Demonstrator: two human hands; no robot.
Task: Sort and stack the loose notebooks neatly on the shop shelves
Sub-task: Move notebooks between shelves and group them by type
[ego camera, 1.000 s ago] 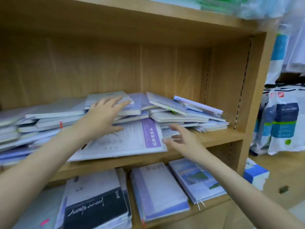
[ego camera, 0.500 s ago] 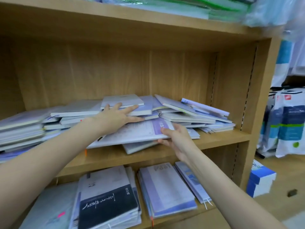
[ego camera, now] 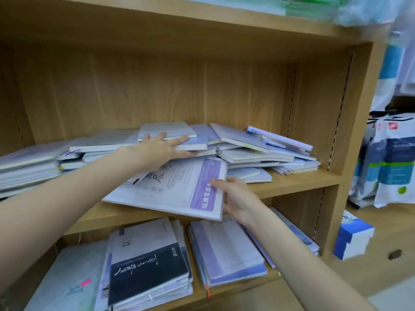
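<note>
Fingers (ego camera: 215, 182) of right hand (ego camera: 239, 199) grip purple-banded notebook (ego camera: 173, 189); left hand (ego camera: 157, 151) flat on pile (ego camera: 247, 153).

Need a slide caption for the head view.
Right hand pinches large white purple-banded notebook; left hand presses on loose notebook pile.

We see a white workbook (ego camera: 170, 187) with a purple band at centre, a black-and-white notebook (ego camera: 146, 263) at lower left, and light wood-grain shelves (ego camera: 292, 180).
</note>
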